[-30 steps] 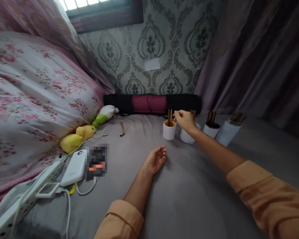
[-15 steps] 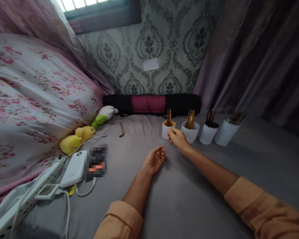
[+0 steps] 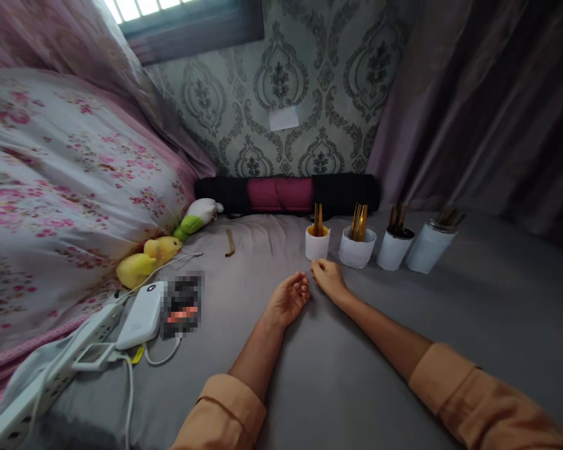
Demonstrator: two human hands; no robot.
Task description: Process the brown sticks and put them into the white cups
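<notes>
My left hand (image 3: 288, 300) rests on the grey sheet, palm turned up and inward. Its fingers are loosely bent and a little apart, with nothing visible in them. Close to its fingertips, my right hand (image 3: 328, 278) is closed, knuckles up; what it may hold is hidden. Just beyond the right hand stands a small white cup (image 3: 317, 246) with a yellow inside, holding thin gold sticks (image 3: 318, 220). To its right is a wider white container (image 3: 356, 253) with more gold sticks (image 3: 359, 222).
Two taller white-wrapped containers (image 3: 394, 251) (image 3: 430, 250) hold dark sticks at right. A few loose sticks (image 3: 229, 242) lie left of centre. Plush toys (image 3: 136, 270), a white power bank (image 3: 141, 315) and a power strip (image 3: 59, 369) line the left. A black-and-maroon roll (image 3: 280, 195) lies against the wall.
My right hand has drawn back from the front of the small white cup, toward me and closer to my left hand. My left hand stays nearly in place.
</notes>
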